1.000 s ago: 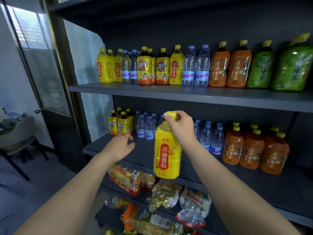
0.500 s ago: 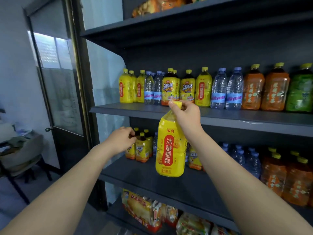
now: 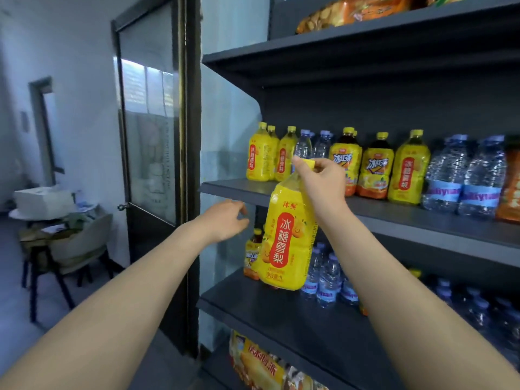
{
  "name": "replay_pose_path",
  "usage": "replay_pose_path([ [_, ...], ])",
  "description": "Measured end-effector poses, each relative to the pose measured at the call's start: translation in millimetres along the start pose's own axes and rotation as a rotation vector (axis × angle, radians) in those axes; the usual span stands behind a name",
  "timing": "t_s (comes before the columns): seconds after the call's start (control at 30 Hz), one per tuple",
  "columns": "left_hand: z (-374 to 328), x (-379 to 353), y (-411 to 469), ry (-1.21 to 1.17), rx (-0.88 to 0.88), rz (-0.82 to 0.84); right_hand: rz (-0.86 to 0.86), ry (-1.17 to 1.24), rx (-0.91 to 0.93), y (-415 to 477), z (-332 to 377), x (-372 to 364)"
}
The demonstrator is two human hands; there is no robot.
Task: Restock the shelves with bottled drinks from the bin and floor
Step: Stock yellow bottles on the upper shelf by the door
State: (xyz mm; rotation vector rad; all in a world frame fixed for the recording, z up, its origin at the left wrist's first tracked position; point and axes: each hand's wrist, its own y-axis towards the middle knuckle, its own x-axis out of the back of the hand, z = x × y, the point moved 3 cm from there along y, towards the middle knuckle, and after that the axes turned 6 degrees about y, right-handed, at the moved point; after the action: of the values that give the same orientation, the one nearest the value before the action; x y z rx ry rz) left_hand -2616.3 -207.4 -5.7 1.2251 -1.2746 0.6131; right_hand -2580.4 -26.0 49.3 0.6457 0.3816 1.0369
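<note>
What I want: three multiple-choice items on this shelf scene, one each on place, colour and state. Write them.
1. The right hand grips the held bottle at its: A base, B cap, C label.
2. That bottle's cap is: A yellow, B blue, C green.
3. The left hand: A holds a water bottle, B presses the door, C holds nothing.
Answers: 1 B, the fingers pinch round the cap; 2 A, it matches the yellow body; 3 C, its fingers hang loose before the shelf.

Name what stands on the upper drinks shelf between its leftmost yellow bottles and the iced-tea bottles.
Clear water bottles with blue caps, in the head view; the right hand, holding the yellow bottle, covers their lower parts.
</note>
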Motion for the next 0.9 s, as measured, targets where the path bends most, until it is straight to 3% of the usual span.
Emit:
replay_pose_path([
  [0.4,23,-1,34,0.053,0.058,0.013,0.044,0.0,0.02,36,-4,-31],
  [0.9,46,3,122,-0.016,-0.001,-0.033,-0.014,-0.059,0.021,104,9,-54],
])
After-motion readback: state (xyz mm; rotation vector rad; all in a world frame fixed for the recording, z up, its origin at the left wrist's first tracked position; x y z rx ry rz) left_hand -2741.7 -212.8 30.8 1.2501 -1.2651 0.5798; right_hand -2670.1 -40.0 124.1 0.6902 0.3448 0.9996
